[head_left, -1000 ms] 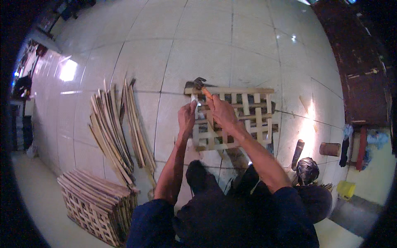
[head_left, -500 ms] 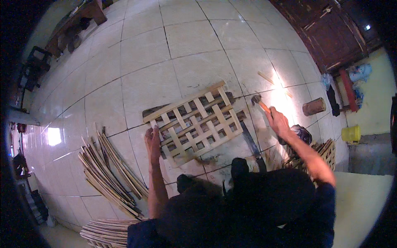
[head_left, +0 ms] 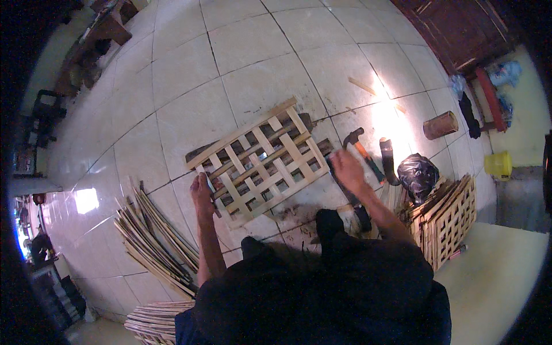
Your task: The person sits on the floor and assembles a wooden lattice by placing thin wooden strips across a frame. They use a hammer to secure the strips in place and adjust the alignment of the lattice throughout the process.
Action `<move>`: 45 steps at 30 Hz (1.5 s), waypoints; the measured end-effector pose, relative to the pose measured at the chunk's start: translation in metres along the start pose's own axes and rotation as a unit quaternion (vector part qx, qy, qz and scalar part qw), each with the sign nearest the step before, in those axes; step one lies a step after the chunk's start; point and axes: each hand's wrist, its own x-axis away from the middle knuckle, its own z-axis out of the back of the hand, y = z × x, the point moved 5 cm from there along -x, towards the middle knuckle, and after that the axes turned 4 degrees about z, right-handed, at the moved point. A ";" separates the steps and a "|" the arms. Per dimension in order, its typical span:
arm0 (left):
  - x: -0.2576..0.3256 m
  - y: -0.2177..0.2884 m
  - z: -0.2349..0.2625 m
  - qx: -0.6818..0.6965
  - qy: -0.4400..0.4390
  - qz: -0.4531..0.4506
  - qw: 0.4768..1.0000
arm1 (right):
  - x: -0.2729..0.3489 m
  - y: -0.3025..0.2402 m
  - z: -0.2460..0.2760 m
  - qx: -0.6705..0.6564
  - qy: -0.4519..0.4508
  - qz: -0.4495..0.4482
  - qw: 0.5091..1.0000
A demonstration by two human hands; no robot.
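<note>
Roughly at the centre of the frame, a wooden lattice panel (head_left: 259,164) lies flat on the tiled floor (head_left: 241,52), its long edge running from middle left up toward the upper right. The left hand (head_left: 202,194) rests on the panel's lower left corner, its fingers curled over the edge slat and touching it; how firmly they close on it cannot be told. The right hand (head_left: 347,171) hovers just off the panel's right end, palm down with the fingers loosely spread and holding nothing. Just beyond that hand, toward the upper right, a hammer (head_left: 361,151) lies on the floor with its dark head pointing up the frame and its orange handle running down toward the right. Beside it lies a short dark tool (head_left: 388,160), and next to that sits a black plastic bag (head_left: 418,174).

At the lower left, a fan of loose bamboo slats (head_left: 152,238) is spread over the tiles, well apart from the panel. At the right, finished lattice panels (head_left: 448,215) stand stacked on edge. Farther toward the upper right stands a small wooden cylinder (head_left: 441,125), and a yellow bucket (head_left: 498,164) sits near the right edge.
</note>
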 end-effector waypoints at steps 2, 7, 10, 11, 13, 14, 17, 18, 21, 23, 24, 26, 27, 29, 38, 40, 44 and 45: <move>0.000 0.000 -0.001 0.005 0.003 -0.001 1.000 | 0.009 -0.004 -0.033 -0.063 -0.047 -0.033 0.996; 0.002 0.012 -0.003 0.046 0.030 -0.034 0.998 | 0.002 0.019 -0.067 -0.477 -0.035 -0.195 0.856; 0.007 0.061 -0.019 0.014 0.005 -0.036 0.999 | -0.058 -0.061 0.068 -0.536 -0.009 -0.129 0.834; 0.005 0.080 -0.025 -0.037 0.030 -0.064 0.997 | -0.077 -0.083 0.108 -0.546 0.012 -0.091 0.833; 0.044 0.146 -0.076 -0.032 0.024 -0.212 0.976 | -0.103 -0.137 0.185 -0.571 0.073 -0.019 0.818; 0.068 0.174 -0.101 -0.147 0.005 -0.334 0.931 | -0.111 -0.170 0.216 -0.540 0.096 0.038 0.835; 0.128 0.220 -0.179 -0.319 -0.007 -0.512 0.797 | -0.122 -0.261 0.256 -0.399 0.130 0.229 0.878; 0.135 0.231 -0.193 -0.349 0.003 -0.548 0.760 | -0.122 -0.290 0.255 -0.339 0.137 0.302 0.881; 0.064 0.204 -0.135 0.054 -0.124 -0.433 0.891 | -0.087 -0.359 0.257 -0.306 0.089 0.454 0.832; 0.050 0.201 -0.100 0.294 -0.170 -0.354 0.871 | -0.076 -0.351 0.213 -0.362 0.147 0.534 0.750; 0.056 0.209 -0.086 0.324 -0.146 -0.351 0.866 | -0.078 -0.331 0.186 -0.314 0.151 0.522 0.779; 0.057 0.219 -0.046 0.375 -0.056 -0.221 0.898 | -0.077 -0.260 0.128 -0.171 0.095 0.458 0.867; 0.062 0.227 -0.026 0.402 -0.011 -0.156 0.902 | -0.071 -0.211 0.084 -0.073 0.108 0.463 0.877; 0.060 0.185 0.007 0.218 0.008 -0.269 0.938 | -0.068 -0.150 0.020 0.024 0.092 0.423 0.901; 0.069 0.066 -0.008 0.430 -0.001 -0.092 0.898 | -0.137 -0.108 -0.047 0.113 -0.005 0.284 0.952; 0.061 0.063 -0.019 0.399 0.001 -0.092 0.913 | -0.157 -0.114 -0.047 0.105 0.004 0.283 0.953; 0.048 0.062 -0.029 0.397 -0.035 -0.078 0.914 | -0.160 -0.124 -0.036 0.117 0.077 0.240 0.961; 0.042 0.061 -0.025 0.394 -0.027 -0.093 0.914 | -0.152 -0.126 -0.033 0.063 0.045 0.255 0.964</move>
